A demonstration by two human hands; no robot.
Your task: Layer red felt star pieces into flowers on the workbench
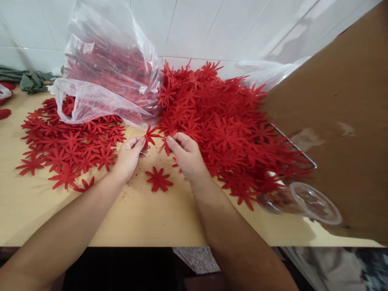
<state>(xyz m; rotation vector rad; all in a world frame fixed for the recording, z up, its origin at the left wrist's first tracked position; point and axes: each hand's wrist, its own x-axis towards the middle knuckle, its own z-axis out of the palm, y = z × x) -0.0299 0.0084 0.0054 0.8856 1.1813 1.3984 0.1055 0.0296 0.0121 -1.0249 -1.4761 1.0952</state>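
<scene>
My left hand (131, 154) pinches a red fabric flower cutout (149, 136) between thumb and fingers. Close beside it, my right hand (185, 152) pinches another red flower piece (165, 146). The two pieces meet or nearly meet at their petal tips; whether they are joined I cannot tell. Just below the hands a single red flower cutout (159, 179) lies flat on the table (151, 222). To the left spreads a flat pile of flower cutouts (71, 141). A taller heap of red flower cutouts (218, 117) rises to the right, next to my right hand.
A clear plastic bag (109, 81) with red cutouts inside stands at the back against the tiled wall (194, 28). On the right are a large cardboard sheet (339, 121) and a clear plastic cup (315, 202) on its side. Green fabric leaves (33, 81) lie far left.
</scene>
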